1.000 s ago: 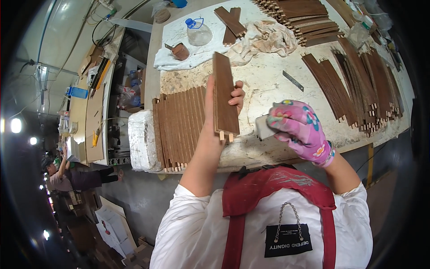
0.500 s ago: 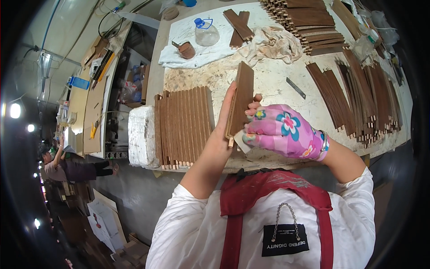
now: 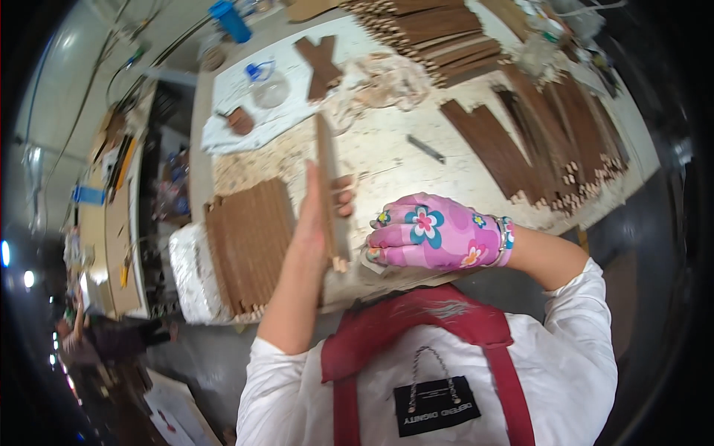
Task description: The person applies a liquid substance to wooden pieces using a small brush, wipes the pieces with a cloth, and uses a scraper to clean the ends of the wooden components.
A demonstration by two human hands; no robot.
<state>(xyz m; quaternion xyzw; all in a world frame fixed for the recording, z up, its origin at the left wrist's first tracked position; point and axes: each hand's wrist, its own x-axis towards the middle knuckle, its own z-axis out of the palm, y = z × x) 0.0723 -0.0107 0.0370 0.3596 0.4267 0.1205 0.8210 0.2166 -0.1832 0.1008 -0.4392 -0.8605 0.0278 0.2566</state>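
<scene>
Stacked brown slats (image 3: 249, 245), crumpled cloth (image 3: 390, 83), pale worktable (image 3: 387, 171)

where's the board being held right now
In the head view, the brown board is just left of centre in the bare left hand, between the row of boards on its left and the gloved right hand.

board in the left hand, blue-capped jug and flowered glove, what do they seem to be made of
Board: wood, it seems, brown and apparently matte, with paler pegs at its near end; grain is blurred. Jug: probably clear plastic, smooth and see-through. Glove: likely soft fabric, pink with printed-looking flowers, close-fitting.
</scene>
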